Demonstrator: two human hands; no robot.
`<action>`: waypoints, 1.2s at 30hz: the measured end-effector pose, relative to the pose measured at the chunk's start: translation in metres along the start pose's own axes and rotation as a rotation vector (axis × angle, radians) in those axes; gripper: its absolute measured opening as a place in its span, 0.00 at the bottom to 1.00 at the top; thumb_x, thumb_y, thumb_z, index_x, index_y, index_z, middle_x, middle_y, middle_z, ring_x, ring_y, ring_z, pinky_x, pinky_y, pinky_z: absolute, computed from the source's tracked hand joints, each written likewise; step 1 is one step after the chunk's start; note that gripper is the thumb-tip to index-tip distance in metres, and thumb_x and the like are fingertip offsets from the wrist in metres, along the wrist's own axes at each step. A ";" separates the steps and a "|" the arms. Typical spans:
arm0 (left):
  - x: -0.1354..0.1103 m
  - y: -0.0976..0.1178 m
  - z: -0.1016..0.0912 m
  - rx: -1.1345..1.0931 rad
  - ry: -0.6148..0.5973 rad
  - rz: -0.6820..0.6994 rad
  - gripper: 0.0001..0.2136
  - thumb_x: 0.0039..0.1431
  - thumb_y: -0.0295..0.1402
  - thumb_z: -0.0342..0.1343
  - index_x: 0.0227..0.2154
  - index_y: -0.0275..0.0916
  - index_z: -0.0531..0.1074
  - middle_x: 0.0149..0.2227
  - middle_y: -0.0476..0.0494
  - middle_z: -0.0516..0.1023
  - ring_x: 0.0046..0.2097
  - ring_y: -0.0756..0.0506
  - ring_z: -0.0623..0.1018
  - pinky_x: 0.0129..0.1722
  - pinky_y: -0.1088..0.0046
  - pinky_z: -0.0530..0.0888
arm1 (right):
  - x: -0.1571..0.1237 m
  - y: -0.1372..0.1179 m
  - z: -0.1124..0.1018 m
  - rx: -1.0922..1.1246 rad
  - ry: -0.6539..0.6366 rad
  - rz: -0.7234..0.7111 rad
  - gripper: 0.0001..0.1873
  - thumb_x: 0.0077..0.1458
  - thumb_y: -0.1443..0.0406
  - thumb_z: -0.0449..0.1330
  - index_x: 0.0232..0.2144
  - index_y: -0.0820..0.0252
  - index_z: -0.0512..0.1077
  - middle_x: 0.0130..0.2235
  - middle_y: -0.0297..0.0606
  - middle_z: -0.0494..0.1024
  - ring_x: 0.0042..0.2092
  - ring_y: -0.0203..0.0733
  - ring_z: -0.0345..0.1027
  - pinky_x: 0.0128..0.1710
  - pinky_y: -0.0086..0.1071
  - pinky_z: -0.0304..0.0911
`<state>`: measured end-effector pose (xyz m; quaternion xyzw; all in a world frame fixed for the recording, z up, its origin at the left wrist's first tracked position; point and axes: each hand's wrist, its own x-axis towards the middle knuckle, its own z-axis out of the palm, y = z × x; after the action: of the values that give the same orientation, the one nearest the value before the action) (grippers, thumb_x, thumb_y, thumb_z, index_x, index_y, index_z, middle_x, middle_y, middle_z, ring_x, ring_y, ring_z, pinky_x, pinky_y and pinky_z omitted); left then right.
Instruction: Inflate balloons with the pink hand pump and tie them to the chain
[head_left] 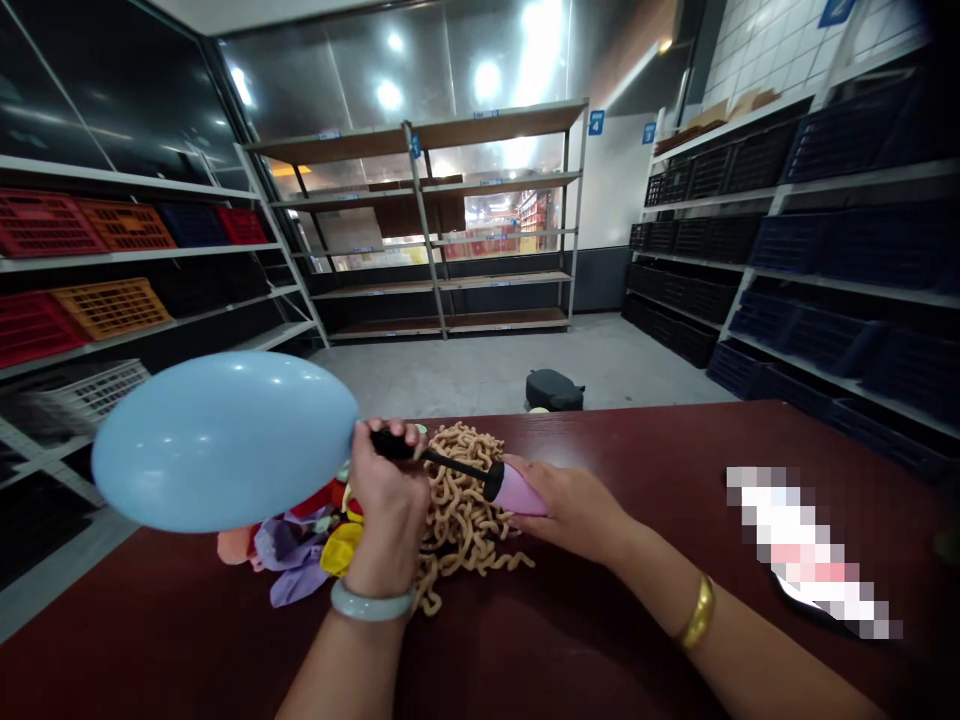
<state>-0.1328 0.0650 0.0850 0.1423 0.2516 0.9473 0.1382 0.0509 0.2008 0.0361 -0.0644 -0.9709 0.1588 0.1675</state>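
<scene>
a tall metal shelving unit (499, 125) stands against the far wall from me, with plastic crates (112, 308) ranked along the left and right sides. the dark red worktop (637, 620) spreads across the near side; past its far edge a dark grey, bag-like thing (553, 390) sits on the floor (450, 375).

the blue balloon (225, 440), plump with air, is held up above the left part of the worktop, long axis running left to right, neck end pointing right into the left hand (386, 490). so it lies directly left of that grip, and the left hand is plainly the nearer; the right hand (570, 505) is well apart, farther right.

a heap of tan, curly, cord-like strands (465, 520) lies on the worktop below and between the hands. limp balloons (289, 540) in purple, yellow and red lie to its left. well to the right rests a flat, dark-edged object (810, 555), its face blurred out.

the hand pump (457, 463) bridges the two hands. the left grip is curled tight around its black end (394, 443), fingers hiding the join with the balloon; the right grip wraps the pinkish-lilac barrel (523, 490). bare black rod shows between, slanting down toward the right.

a pale bangle (373, 603) circles the left wrist, a gold bracelet (699, 612) the right.
</scene>
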 end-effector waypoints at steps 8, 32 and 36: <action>0.018 0.011 -0.010 -0.015 0.039 0.055 0.12 0.60 0.40 0.53 0.27 0.40 0.60 0.21 0.53 0.63 0.21 0.52 0.65 0.19 0.77 0.59 | -0.002 0.006 -0.004 -0.012 0.023 -0.010 0.37 0.55 0.50 0.58 0.64 0.50 0.53 0.50 0.43 0.75 0.47 0.52 0.72 0.44 0.41 0.64; -0.052 -0.067 0.014 0.037 -0.093 -0.193 0.09 0.57 0.37 0.58 0.28 0.38 0.66 0.27 0.48 0.68 0.30 0.50 0.71 0.35 0.71 0.71 | -0.003 -0.004 -0.009 -0.099 0.081 -0.006 0.40 0.54 0.62 0.58 0.65 0.43 0.45 0.48 0.39 0.72 0.42 0.46 0.71 0.39 0.37 0.65; -0.051 -0.067 0.014 0.097 -0.027 -0.126 0.09 0.56 0.36 0.58 0.28 0.36 0.68 0.28 0.47 0.71 0.32 0.49 0.73 0.37 0.71 0.72 | -0.003 -0.011 -0.011 -0.121 0.078 0.002 0.38 0.53 0.63 0.57 0.64 0.45 0.48 0.46 0.39 0.71 0.42 0.46 0.70 0.38 0.37 0.64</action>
<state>-0.0680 0.1105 0.0518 0.1456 0.3039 0.9213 0.1940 0.0571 0.1928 0.0489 -0.0813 -0.9714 0.0974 0.2008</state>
